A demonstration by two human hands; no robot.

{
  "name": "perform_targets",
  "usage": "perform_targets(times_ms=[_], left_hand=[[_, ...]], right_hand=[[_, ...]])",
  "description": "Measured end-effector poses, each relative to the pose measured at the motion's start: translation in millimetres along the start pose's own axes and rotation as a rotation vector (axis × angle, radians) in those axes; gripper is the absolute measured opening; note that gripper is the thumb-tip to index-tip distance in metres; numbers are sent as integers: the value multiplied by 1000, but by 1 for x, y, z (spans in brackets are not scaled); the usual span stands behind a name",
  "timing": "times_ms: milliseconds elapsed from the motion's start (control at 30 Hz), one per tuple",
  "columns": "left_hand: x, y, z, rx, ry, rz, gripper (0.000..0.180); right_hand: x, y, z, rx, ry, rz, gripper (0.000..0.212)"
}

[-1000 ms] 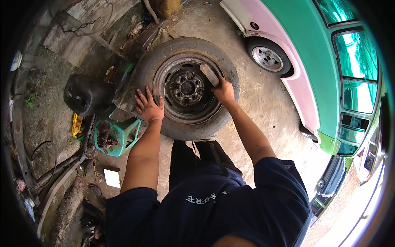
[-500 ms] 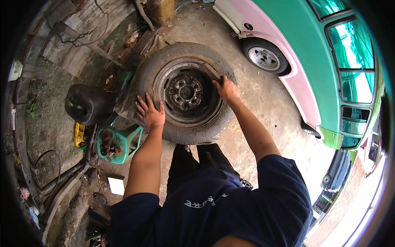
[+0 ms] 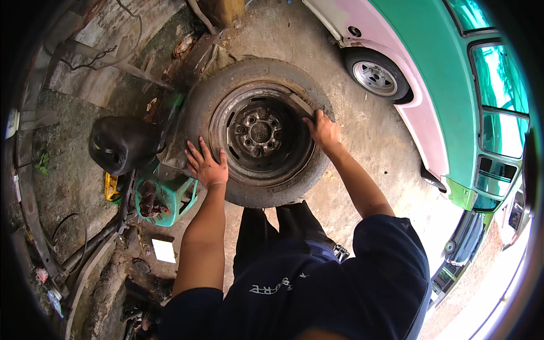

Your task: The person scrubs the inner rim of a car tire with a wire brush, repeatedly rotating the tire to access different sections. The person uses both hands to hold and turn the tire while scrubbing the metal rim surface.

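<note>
Right hand (image 3: pixel 323 131) now lower on tyre (image 3: pixel 195 110) rim, left hand (image 3: pixel 207 165) unmoved.

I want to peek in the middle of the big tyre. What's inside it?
Inside the tyre sits a dark, rusty metal wheel with a hub and bolts in its middle. The right hand covers part of its edge; the left hand rests on the rubber. What lies under it stays hidden.

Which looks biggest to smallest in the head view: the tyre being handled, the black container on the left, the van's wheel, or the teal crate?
1. Tyre, both hands on it.
2. Black container.
3. Teal crate and van wheel look alike; the wheel lies farther off, so unsure.
</note>
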State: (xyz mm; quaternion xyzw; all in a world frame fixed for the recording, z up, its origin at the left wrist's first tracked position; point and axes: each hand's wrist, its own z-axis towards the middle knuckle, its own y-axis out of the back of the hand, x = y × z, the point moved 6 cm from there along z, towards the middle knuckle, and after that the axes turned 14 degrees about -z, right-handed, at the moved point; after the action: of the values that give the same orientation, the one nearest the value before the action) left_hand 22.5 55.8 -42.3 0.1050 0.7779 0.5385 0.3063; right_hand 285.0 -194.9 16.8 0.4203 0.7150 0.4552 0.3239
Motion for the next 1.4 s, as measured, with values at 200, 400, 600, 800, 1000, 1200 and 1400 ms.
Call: perform_targets(times_ms=[200,400,600,800,1000,1200,1400], left_hand=[[-3,3,-3,-46,-52,-65,77],[0,-1,-1,16,-12,16,78],[-1,1,-1,-10,-35,-24,78],[-2,0,-2,-27,-37,-9,77],[0,0,-2,-25,-53,-29,77],[-1,-1,-1,-19,-43,-7,77],[1,-1,-4,-40,-59,11,77]], right_hand=[[54,-2,38,44,64,14,57],[-7,-4,-13,11,-79,20,58],[54,-6,27,-36,-52,110,58],[-1,-3,-16,-34,-145,72,56],[47,-3,21,-67,-92,96,55],[21,-5,-1,-102,-112,89,55],[3,-16,-16,-53,-181,108,55]])
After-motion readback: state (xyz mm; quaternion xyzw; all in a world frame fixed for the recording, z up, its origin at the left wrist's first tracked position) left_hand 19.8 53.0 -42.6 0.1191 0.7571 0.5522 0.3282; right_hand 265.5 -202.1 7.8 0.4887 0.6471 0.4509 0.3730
